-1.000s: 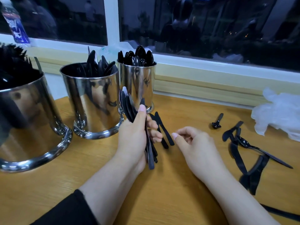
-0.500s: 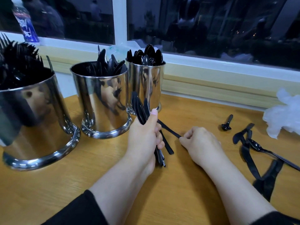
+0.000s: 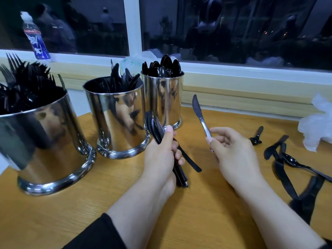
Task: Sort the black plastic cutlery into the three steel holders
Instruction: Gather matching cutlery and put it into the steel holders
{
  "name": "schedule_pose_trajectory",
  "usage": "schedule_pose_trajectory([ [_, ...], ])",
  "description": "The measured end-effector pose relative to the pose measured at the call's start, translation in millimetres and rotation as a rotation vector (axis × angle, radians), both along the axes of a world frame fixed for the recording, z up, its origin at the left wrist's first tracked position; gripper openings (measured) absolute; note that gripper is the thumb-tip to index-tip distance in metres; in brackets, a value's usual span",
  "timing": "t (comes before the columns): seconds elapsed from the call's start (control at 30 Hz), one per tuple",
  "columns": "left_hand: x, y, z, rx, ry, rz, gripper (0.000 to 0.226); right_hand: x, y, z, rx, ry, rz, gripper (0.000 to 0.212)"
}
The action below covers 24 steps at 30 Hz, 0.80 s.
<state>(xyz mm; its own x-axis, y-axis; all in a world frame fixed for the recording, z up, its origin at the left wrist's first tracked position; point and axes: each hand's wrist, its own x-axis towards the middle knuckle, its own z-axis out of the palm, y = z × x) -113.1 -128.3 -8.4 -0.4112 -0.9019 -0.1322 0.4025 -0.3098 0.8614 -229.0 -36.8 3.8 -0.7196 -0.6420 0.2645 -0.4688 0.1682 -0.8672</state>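
My left hand (image 3: 160,157) grips a bundle of black knives (image 3: 154,127), blades up, just in front of the steel holders. My right hand (image 3: 233,155) pinches one black knife (image 3: 198,112) by its handle, blade tilted up and left, lifted off the table. One more black piece (image 3: 190,161) lies on the table between my hands. The left holder (image 3: 50,139) is full of forks, the middle holder (image 3: 116,121) has knives in it, and the right holder (image 3: 167,97) is packed with spoons. Loose black cutlery (image 3: 287,166) lies at the right.
A small black spoon (image 3: 257,135) lies alone right of my right hand. Crumpled clear plastic (image 3: 318,123) sits at the table's right edge. A bottle (image 3: 36,38) stands on the window sill behind the holders. The wooden table (image 3: 71,212) curves toward me.
My right hand has picked a knife off the table and raised it, blade up. My left hand keeps its bundle in about the same place.
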Motion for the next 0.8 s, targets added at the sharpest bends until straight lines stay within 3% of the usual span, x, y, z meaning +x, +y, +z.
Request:
schedule_pose_trajectory([
  [0.17,0.2,-1.0,2.7,0.04,0.041,0.015,0.048,23.9,-2.0,3.1,-0.148,-0.096,0.201,0.014],
  [0.33,1.7,-0.8,6.2,0.053,0.025,0.023,0.043,34.8,0.4,6.5,-0.03,-0.079,0.445,0.016],
  [0.47,1.1,-3.8,2.2,0.063,-0.017,0.025,0.035,18.6,-1.0,-2.7,-0.009,0.132,0.177,0.017],
  [0.57,0.7,-3.3,1.9,0.046,-0.055,0.032,0.041,9.1,-2.7,-8.0,0.219,0.232,0.104,0.008],
  [0.67,-0.1,1.2,7.4,0.06,0.025,-0.001,0.036,13.5,-9.7,-14.0,0.549,0.369,0.117,0.022],
  [0.8,0.2,3.1,8.7,0.012,-0.005,-0.018,0.028,20.8,-17.8,-10.7,0.64,0.39,0.032,0.022],
])
